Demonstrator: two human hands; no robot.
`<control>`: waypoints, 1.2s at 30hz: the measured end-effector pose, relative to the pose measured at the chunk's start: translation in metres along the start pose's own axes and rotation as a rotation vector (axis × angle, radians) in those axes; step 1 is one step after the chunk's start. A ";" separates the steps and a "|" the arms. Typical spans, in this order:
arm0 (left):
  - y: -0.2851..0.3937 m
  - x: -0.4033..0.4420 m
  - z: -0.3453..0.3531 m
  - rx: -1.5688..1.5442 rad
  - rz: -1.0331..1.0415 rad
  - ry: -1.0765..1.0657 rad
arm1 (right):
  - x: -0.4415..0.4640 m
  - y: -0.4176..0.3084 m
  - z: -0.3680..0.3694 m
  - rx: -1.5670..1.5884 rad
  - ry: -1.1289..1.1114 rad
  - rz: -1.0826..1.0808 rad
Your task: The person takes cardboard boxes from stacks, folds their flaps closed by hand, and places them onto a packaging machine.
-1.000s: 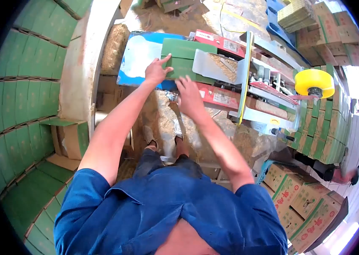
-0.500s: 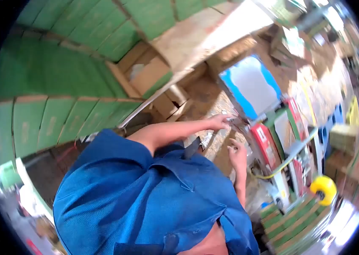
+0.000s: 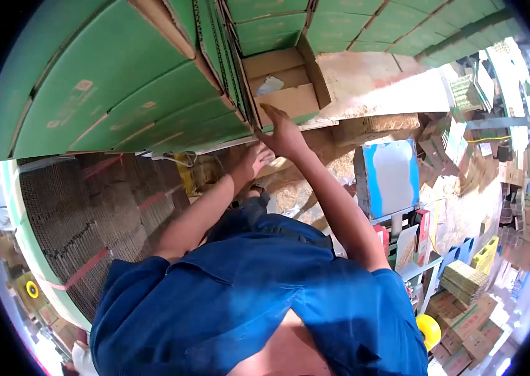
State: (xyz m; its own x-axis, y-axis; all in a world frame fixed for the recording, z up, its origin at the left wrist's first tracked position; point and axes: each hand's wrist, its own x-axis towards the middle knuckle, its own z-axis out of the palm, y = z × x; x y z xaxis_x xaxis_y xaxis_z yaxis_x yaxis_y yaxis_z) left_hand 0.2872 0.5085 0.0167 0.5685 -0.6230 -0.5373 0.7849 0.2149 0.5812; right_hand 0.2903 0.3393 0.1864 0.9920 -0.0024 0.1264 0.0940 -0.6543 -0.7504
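Observation:
My right hand (image 3: pixel 285 138) reaches to the front corner where the stacked green cardboard boxes (image 3: pixel 171 106) meet an open cardboard box (image 3: pixel 287 99). Its fingers are spread, one touching or close to the open box's near wall. Just below it is my left hand (image 3: pixel 256 159), fingers stretched out by the lower edge of the green stack. Neither hand visibly holds anything. Inside the open box lies a small pale piece (image 3: pixel 269 85) whose kind I cannot make out.
Right of my hands stands a blue-edged grey panel (image 3: pixel 392 177). Flattened cardboard sheets (image 3: pixel 83 219) are stacked at lower left. A wood-like block (image 3: pixel 374 124) sits below the table edge. A yellow wheel (image 3: pixel 428 332) and a slatted stack (image 3: pixel 463 280) are at far right.
The view has swung left toward the green boxes. Both hands have moved from beside the blue-edged panel to the corner of the box stack and open box.

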 end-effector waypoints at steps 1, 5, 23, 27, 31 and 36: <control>0.003 -0.006 0.008 -0.053 0.018 0.007 | 0.012 0.015 0.013 0.027 -0.001 -0.032; 0.016 -0.007 0.030 -0.167 -0.057 0.169 | 0.022 0.035 0.014 0.087 -0.095 -0.081; 0.045 -0.014 0.056 -0.338 -0.188 0.115 | 0.025 0.017 0.005 -0.131 0.311 0.035; 0.056 -0.011 0.086 -0.454 -0.151 0.010 | -0.008 -0.024 -0.069 0.148 0.139 0.276; 0.028 0.009 0.097 -0.680 -0.154 -0.470 | -0.081 -0.049 -0.108 0.281 0.179 0.347; -0.006 0.011 0.174 -0.445 -0.289 -0.543 | -0.185 -0.027 -0.154 0.085 0.317 0.338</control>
State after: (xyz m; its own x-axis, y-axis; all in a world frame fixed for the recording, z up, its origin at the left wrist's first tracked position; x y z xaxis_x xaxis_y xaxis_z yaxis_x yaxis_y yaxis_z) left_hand 0.2461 0.3691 0.1138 0.2143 -0.9586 -0.1874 0.9750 0.1984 0.1003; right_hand 0.0909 0.2413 0.2830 0.8947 -0.4441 0.0479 -0.2102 -0.5131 -0.8322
